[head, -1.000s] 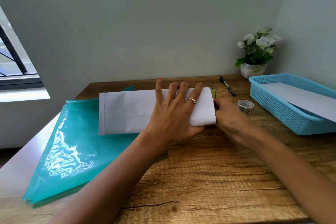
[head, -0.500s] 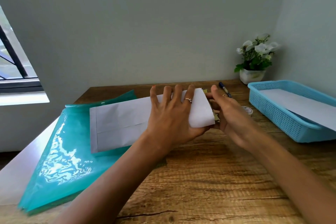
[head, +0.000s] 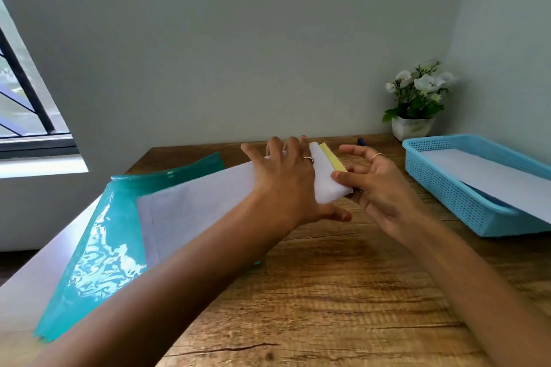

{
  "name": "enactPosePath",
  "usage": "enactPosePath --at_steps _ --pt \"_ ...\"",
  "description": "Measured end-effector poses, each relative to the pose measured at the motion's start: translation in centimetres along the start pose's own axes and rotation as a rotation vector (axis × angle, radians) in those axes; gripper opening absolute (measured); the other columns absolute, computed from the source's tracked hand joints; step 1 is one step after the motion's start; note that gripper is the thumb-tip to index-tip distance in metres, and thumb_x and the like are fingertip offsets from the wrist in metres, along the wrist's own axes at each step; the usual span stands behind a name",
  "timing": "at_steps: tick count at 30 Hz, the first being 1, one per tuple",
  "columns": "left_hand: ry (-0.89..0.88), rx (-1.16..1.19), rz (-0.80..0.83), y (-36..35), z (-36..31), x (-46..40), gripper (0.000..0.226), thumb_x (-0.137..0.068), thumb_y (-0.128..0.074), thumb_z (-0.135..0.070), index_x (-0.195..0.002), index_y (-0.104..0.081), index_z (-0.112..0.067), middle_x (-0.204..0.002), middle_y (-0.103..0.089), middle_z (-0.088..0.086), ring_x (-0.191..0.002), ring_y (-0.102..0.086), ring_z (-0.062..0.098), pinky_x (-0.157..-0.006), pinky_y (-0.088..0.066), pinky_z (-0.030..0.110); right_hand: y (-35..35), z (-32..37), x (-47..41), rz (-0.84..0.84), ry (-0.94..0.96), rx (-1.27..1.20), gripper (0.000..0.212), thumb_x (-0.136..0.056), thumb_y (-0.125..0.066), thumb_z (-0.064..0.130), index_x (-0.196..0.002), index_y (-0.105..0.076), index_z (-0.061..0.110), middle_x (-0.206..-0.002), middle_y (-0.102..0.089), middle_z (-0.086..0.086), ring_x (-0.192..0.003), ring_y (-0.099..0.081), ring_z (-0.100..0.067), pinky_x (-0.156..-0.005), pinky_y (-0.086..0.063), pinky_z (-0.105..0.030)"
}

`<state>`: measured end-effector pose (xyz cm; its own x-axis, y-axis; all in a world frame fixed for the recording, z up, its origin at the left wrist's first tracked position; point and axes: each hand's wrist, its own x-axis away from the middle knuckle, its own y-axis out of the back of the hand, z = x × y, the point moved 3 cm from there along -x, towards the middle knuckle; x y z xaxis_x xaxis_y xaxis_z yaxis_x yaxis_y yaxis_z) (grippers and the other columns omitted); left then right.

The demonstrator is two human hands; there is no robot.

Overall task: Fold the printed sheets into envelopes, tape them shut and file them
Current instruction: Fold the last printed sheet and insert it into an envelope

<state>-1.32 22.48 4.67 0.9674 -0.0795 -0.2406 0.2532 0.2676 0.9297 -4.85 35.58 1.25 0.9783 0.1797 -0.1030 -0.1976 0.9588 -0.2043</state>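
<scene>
Two hands share one white envelope point(head: 208, 205), which lies slantwise over the teal folder point(head: 98, 250) on the bench point(head: 343, 292). My left hand point(head: 286, 185) presses flat across it, fingers straight; my right hand point(head: 375, 185) takes its raised right end in a narrow grip, thumb on top. Pulling sideways could skid it off the glossy folder or crumple the end. The blue basket point(head: 465, 197) waits far right.
</scene>
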Motion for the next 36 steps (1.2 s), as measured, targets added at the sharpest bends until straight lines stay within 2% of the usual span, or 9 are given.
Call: enactPosePath --at_steps 4,8,10,13,17,21,27,31,36 --pt "-0.042 0.143 0.21 1.1 -0.1 0.1 0.122 -0.056 -0.038 -0.092 -0.15 -0.008 -0.021 -0.158 -0.008 0.007 -0.14 -0.013 0.038 -0.101 -0.014 0.071 0.6 0.4 0.0 -0.062 -0.032 -0.086 0.047 -0.081 -0.064 -0.005 -0.122 -0.053 0.014 -0.102 -0.066 -0.01 -0.093 -0.066 -0.021 -0.064 -0.058 -0.027" --pt "-0.017 0.392 0.287 1.4 -0.2 -0.9 0.116 -0.06 -0.034 -0.089 -0.147 -0.024 -0.013 -0.151 -0.03 0.011 -0.133 -0.035 0.031 -0.106 -0.029 0.054 1.5 0.5 -0.2 -0.109 -0.059 -0.123 0.038 -0.082 -0.064 -0.003 -0.116 -0.058 0.01 -0.106 -0.062 -0.011 -0.088 -0.064 -0.019 -0.054 -0.054 -0.02" --pt "-0.023 0.467 0.239 1.1 -0.1 -1.7 0.093 -0.076 -0.035 -0.078 -0.138 -0.039 -0.009 -0.138 -0.048 0.012 -0.12 -0.048 0.027 -0.097 -0.04 0.038 1.9 0.4 -0.4 -0.124 -0.063 -0.129 0.034 -0.082 -0.065 -0.001 -0.114 -0.059 0.009 -0.105 -0.062 -0.011 -0.086 -0.063 -0.018 -0.059 -0.055 -0.022" --pt "0.052 0.641 0.17 0.3 0.7 -2.6 0.061 -0.092 -0.044 -0.054 -0.136 -0.045 -0.012 -0.132 -0.054 0.009 -0.116 -0.053 0.024 -0.092 -0.043 0.033 2.3 0.4 -0.5 -0.127 -0.069 -0.095 0.029 -0.082 -0.065 0.002 -0.11 -0.061 0.01 -0.1 -0.064 -0.009 -0.087 -0.062 -0.019 -0.069 -0.057 -0.028" --pt "0.184 1.224 0.296 -2.0 1.4 -2.0 0.034 -0.092 -0.056 -0.036 -0.117 -0.06 -0.015 -0.107 -0.064 0.002 -0.097 -0.06 0.016 -0.073 -0.051 0.025 2.5 0.1 -0.7 -0.094 -0.091 0.004 0.026 -0.083 -0.067 0.006 -0.107 -0.063 0.013 -0.101 -0.065 -0.007 -0.09 -0.062 -0.017 -0.064 -0.055 -0.026" --pt "0.28 1.512 0.27 -3.4 1.1 -1.6 0.005 -0.091 -0.061 -0.021 -0.093 -0.063 -0.017 -0.088 -0.067 0.002 -0.077 -0.064 0.012 -0.063 -0.055 0.024 2.4 -0.6 -0.9 -0.079 -0.159 0.065 0.018 -0.084 -0.066 0.011 -0.102 -0.064 0.013 -0.099 -0.065 -0.007 -0.089 -0.061 -0.017 -0.072 -0.056 -0.03" --pt "0.389 1.775 0.202 -5.5 1.2 -1.7 0.009 -0.089 -0.06 -0.008 -0.095 -0.062 -0.016 -0.087 -0.068 0.006 -0.073 -0.064 0.017 -0.066 -0.057 0.029 2.0 -1.2 -1.1 -0.037 -0.22 0.103 0.024 -0.086 -0.063 0.006 -0.11 -0.062 0.011 -0.102 -0.066 -0.007 -0.089 -0.064 -0.016 -0.06 -0.053 -0.024" --pt "0.42 1.829 0.211 -7.0 1.3 -1.7 0.021 -0.089 -0.058 -0.008 -0.11 -0.06 -0.011 -0.089 -0.061 0.008 -0.074 -0.057 0.017 -0.067 -0.051 0.026 2.0 -1.8 -1.3 -0.046 -0.247 0.138 0.033 -0.085 -0.062 0.001 -0.116 -0.06 0.01 -0.106 -0.067 -0.007 -0.095 -0.065 -0.017 -0.066 -0.055 -0.027" --pt "0.383 1.824 0.221 -7.1 1.5 -1.8 0.017 -0.09 -0.052 -0.004 -0.096 -0.064 -0.014 -0.087 -0.061 0.011 -0.076 -0.058 0.02 -0.066 -0.051 0.029 1.9 -2.1 -1.3 -0.023 -0.225 0.168 0.022 -0.086 -0.06 -0.002 -0.099 -0.067 0.013 -0.1 -0.068 -0.007 -0.09 -0.066 -0.017 -0.066 -0.056 -0.027"
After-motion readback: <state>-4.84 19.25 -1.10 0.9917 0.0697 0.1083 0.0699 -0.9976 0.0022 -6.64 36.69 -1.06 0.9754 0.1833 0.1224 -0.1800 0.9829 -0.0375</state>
